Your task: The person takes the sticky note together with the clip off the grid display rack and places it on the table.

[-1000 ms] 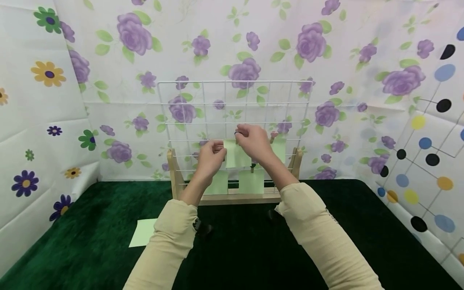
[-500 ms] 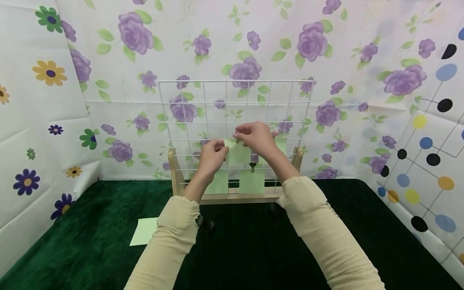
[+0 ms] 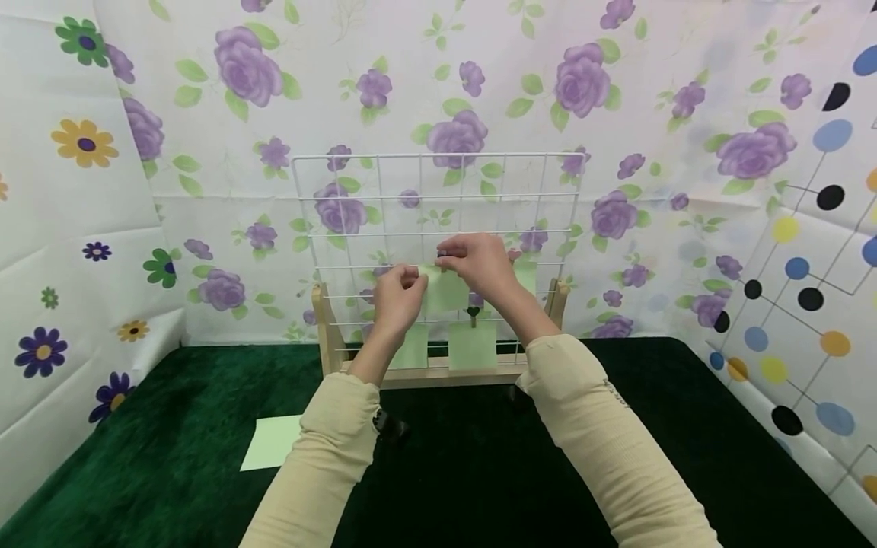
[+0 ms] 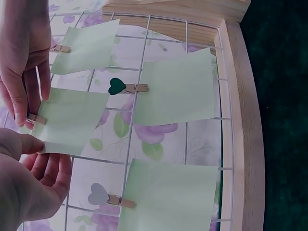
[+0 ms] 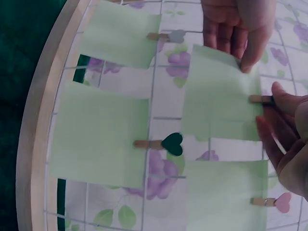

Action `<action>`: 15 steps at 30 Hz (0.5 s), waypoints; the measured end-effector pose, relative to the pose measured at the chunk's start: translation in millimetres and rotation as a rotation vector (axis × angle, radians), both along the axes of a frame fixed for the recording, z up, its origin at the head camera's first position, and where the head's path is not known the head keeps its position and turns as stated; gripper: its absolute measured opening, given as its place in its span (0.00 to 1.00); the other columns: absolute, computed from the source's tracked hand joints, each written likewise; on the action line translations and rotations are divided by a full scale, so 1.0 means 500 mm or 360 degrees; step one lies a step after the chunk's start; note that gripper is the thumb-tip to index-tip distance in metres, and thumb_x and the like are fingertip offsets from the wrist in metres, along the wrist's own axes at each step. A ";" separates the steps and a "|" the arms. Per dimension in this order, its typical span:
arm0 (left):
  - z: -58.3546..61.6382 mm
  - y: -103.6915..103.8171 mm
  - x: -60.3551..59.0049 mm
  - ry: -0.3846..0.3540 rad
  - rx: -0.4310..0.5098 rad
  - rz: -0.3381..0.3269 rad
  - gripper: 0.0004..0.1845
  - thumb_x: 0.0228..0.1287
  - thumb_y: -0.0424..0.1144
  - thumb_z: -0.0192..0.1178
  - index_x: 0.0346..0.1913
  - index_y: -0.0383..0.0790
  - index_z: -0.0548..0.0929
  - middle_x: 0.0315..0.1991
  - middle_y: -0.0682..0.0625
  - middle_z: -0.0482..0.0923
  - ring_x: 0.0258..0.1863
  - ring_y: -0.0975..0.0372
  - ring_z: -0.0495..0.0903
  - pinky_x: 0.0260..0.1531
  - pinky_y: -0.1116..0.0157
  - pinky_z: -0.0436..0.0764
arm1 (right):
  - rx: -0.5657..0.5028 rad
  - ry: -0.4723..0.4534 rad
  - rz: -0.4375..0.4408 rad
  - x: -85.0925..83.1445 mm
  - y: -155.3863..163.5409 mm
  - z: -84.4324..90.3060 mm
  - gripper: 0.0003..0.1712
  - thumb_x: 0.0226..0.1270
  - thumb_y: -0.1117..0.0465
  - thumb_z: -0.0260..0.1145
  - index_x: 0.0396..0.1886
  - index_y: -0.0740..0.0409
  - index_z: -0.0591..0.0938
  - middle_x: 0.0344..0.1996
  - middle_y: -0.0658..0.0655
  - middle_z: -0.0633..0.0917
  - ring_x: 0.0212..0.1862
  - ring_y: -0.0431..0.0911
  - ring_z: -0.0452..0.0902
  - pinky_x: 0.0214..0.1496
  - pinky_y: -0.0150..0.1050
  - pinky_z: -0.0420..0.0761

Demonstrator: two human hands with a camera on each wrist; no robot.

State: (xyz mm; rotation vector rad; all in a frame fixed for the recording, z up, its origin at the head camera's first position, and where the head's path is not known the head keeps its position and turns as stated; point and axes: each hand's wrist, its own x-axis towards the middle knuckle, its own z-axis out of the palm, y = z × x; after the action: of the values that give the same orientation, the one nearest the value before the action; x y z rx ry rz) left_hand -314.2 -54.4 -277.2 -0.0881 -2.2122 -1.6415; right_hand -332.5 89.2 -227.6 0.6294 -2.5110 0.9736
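Observation:
A white wire grid [image 3: 438, 194] stands upright in a wooden stand [image 3: 327, 335] on a dark green mat. Several pale green notes hang on it from small wooden clips. My left hand [image 3: 416, 281] pinches the left corner of one green note [image 3: 447, 291], seen also as the note [image 4: 72, 120] and the note [image 5: 221, 96]. My right hand [image 3: 451, 262] pinches a small wooden clip [image 4: 36, 119] at that note's top edge, the same clip [image 5: 261, 99] showing in the right wrist view. The clip's head is hidden by my fingers.
Other notes hang lower on the grid [image 3: 473, 344] [image 3: 413, 346] and to the right [image 3: 526, 275], held by a green heart clip [image 4: 117, 86], a grey heart clip [image 4: 98, 194] and a pink heart clip [image 5: 281, 202]. One loose note [image 3: 274, 441] lies on the mat at front left. Flowered walls enclose the space.
Both hands keep their hold at the same spot on the grid. The head view has shifted a little.

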 end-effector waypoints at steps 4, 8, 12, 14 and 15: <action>-0.002 -0.006 0.003 0.0066 -0.0025 0.0016 0.10 0.67 0.34 0.58 0.45 0.29 0.81 0.41 0.39 0.82 0.41 0.52 0.79 0.41 0.59 0.77 | -0.0001 0.0097 0.0049 -0.007 -0.002 -0.005 0.12 0.64 0.61 0.69 0.44 0.60 0.87 0.40 0.55 0.88 0.38 0.45 0.84 0.38 0.37 0.81; -0.002 -0.010 0.005 0.0110 -0.0042 0.0017 0.10 0.67 0.33 0.59 0.45 0.28 0.81 0.40 0.38 0.82 0.41 0.51 0.79 0.41 0.58 0.77 | 0.0060 0.0203 0.0034 -0.009 -0.004 -0.006 0.10 0.63 0.61 0.70 0.42 0.60 0.88 0.39 0.55 0.88 0.41 0.46 0.84 0.40 0.38 0.80; -0.002 -0.008 0.004 0.0120 -0.0060 0.0006 0.10 0.67 0.32 0.59 0.44 0.28 0.81 0.39 0.37 0.82 0.40 0.51 0.79 0.40 0.58 0.77 | 0.0099 0.0270 -0.0022 -0.007 -0.006 -0.006 0.09 0.62 0.60 0.70 0.40 0.59 0.89 0.38 0.54 0.88 0.43 0.46 0.83 0.42 0.39 0.80; -0.003 -0.007 0.002 0.0118 -0.0069 -0.0002 0.09 0.67 0.32 0.59 0.44 0.28 0.81 0.39 0.38 0.82 0.41 0.51 0.79 0.40 0.58 0.77 | 0.0095 0.0294 -0.0046 -0.005 -0.006 -0.007 0.09 0.62 0.61 0.70 0.40 0.59 0.89 0.37 0.53 0.88 0.42 0.46 0.84 0.41 0.38 0.80; -0.003 -0.006 0.001 0.0118 -0.0073 -0.0006 0.09 0.67 0.32 0.59 0.44 0.28 0.81 0.39 0.38 0.82 0.41 0.51 0.79 0.40 0.58 0.77 | 0.0095 0.0315 -0.0054 -0.004 -0.006 -0.008 0.08 0.62 0.61 0.71 0.39 0.59 0.89 0.36 0.53 0.88 0.41 0.46 0.84 0.41 0.38 0.80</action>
State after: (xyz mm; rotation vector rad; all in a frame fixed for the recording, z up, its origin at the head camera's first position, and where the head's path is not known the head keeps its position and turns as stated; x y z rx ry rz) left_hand -313.5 -57.2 -278.7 -0.1626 -2.1954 -1.5641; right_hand -334.4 86.2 -231.5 0.6642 -2.3746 0.7859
